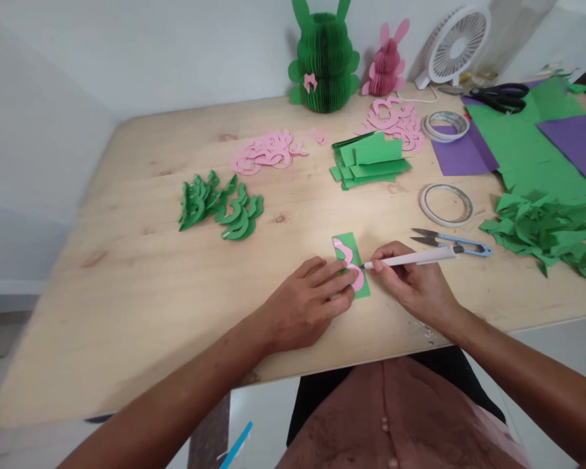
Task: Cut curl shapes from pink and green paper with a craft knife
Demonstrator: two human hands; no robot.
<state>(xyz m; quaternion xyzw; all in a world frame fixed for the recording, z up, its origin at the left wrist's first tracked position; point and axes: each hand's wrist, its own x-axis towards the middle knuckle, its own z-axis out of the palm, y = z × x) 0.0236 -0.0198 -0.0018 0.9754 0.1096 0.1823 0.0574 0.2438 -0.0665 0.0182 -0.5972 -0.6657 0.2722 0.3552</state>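
Note:
My left hand lies with its fingers stretched over a curvy pink paper cutout, pressing it onto a small green paper rectangle. Part of the pink piece is hidden under those fingers. In my right hand is a white pen, held in a pinch. Its tip meets the paper at the right edge of the pink cutout. Just beyond my right hand rest blue-handled thread snips, blades pointing left. Cut green paper shapes lie in two clumps to the left.
Pink cutouts, green strips and tape rolls lie further back. Green scraps, purple sheets and black scissors are at right. A green paper rabbit, a pink rabbit and a white fan stand behind.

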